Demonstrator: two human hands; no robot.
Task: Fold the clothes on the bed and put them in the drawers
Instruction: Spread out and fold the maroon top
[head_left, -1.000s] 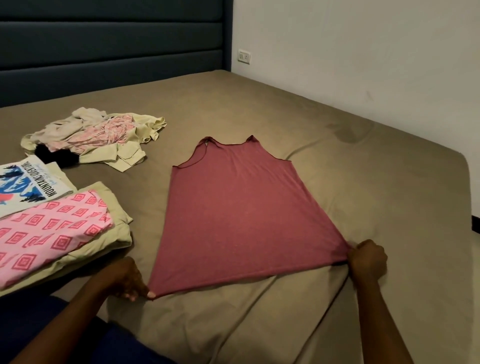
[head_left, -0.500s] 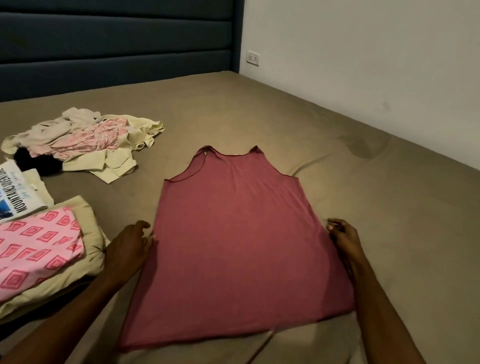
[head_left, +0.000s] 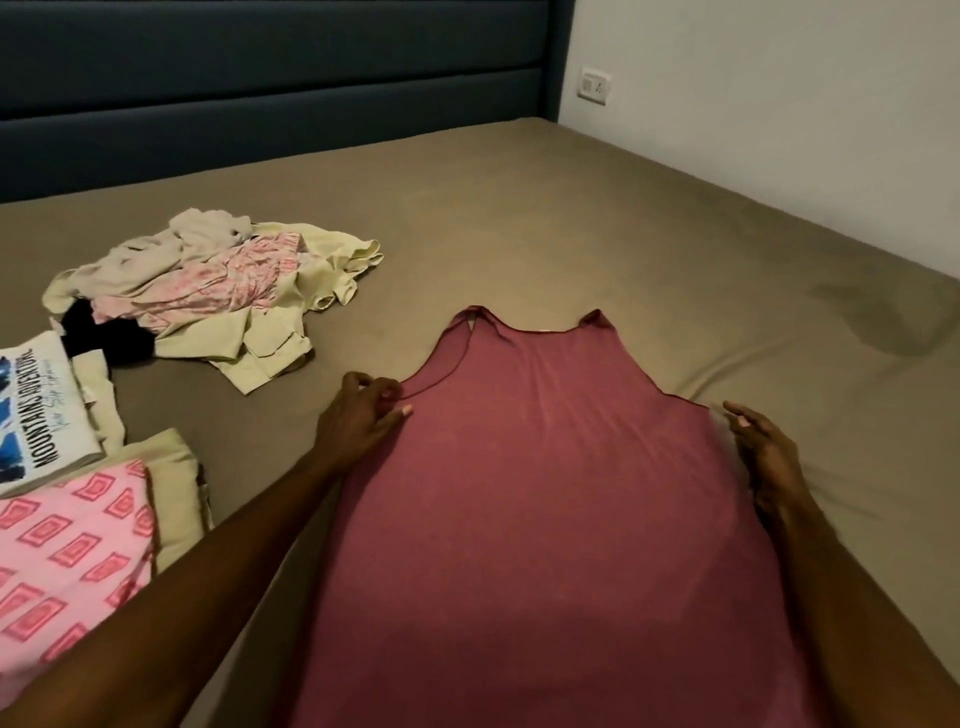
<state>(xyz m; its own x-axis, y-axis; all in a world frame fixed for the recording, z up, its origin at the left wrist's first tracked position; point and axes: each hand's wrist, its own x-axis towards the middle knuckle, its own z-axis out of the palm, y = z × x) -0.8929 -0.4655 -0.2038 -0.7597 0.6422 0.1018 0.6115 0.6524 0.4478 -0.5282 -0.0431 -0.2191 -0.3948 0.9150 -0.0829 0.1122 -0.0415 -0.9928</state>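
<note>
Left hand (head_left: 363, 415): pinching the left armhole edge of the maroon tank top (head_left: 550, 519), fingers curled round the fabric, just left of frame centre.
Right hand (head_left: 763, 457): resting at the top's right edge just under the other armhole, fingers loosely spread and fairly straight, gripping nothing as far as visible.
Maroon tank top: spread flat on the bed (head_left: 571, 218), neckline pointing up toward frame centre, hem running off the bottom edge, both forearms alongside it. Not folded yet.
Bed: covered in an olive-brown sheet, filling most of the frame, with a few creases and a darker patch toward the right.
Unfolded pile (head_left: 218, 301): crumpled heap of cream, pink-print and black clothes in the upper left, well apart from the tank top.
White printed tee (head_left: 47, 405): folded, at the left edge, lettering reads "MOUNTAINS", blue graphic partly cut off by the frame.
Pink patterned garment (head_left: 67, 582): folded, lower left, lying on top of a folded cream piece (head_left: 176, 499), just below the white tee.
Headboard (head_left: 260, 88): dark blue padded panels across the top of the frame.
Wall (head_left: 779, 104): plain white, upper right, with a wall socket (head_left: 594, 87) close to the headboard corner.
</note>
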